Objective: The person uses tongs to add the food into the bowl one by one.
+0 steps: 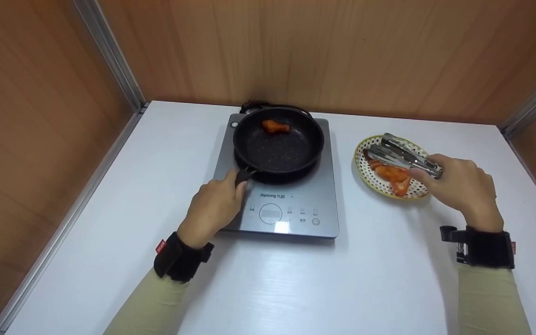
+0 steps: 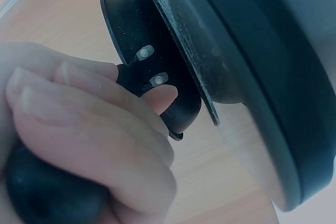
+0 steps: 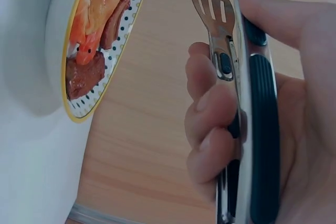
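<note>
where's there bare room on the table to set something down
Wide bare patches of white table lie between the left wooden panel and the cooktop, and in front of it, between the sleeves. A narrower strip separates cooktop and plate. Crowded: around the pan, held by the left hand, and the plate, where the right hand holds tongs.

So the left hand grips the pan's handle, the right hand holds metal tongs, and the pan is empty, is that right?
Not quite: the pan isn't empty. The head view shows one orange-red piece of food lying in it. The rest holds: the left hand grips the pan's handle, and the right hand holds metal tongs.
</note>
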A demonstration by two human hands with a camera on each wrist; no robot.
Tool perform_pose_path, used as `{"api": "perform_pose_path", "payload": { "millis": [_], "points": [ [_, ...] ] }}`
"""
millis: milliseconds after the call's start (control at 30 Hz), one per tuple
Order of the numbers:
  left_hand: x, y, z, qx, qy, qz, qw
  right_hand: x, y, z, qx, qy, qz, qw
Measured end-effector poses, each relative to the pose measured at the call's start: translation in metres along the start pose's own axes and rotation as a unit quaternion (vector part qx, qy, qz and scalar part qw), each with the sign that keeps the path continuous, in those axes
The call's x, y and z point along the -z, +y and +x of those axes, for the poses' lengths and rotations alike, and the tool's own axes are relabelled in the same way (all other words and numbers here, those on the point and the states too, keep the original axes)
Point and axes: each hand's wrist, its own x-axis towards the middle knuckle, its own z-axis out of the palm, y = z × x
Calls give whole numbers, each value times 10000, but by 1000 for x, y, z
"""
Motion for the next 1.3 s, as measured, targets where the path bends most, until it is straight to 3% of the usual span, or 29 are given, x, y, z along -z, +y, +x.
{"api": "perform_pose_path", "payload": {
  "millis": [267, 667, 967, 1300],
  "points": [
    [1, -1, 0, 5, 4, 31, 10000, 6, 18, -3, -24, 6, -49, 10000],
    [1, 0, 0, 31, -54, -6, 10000, 5, 53, -9, -398, -52, -226, 9989],
    [0, -1, 0, 47, -54, -1, 10000, 3, 55, -8, -457, -355, -151, 9982],
    [0, -1, 0, 22, -12, -37, 10000, -3, 47, -5, -236, -551, -42, 9982]
  ]
}}
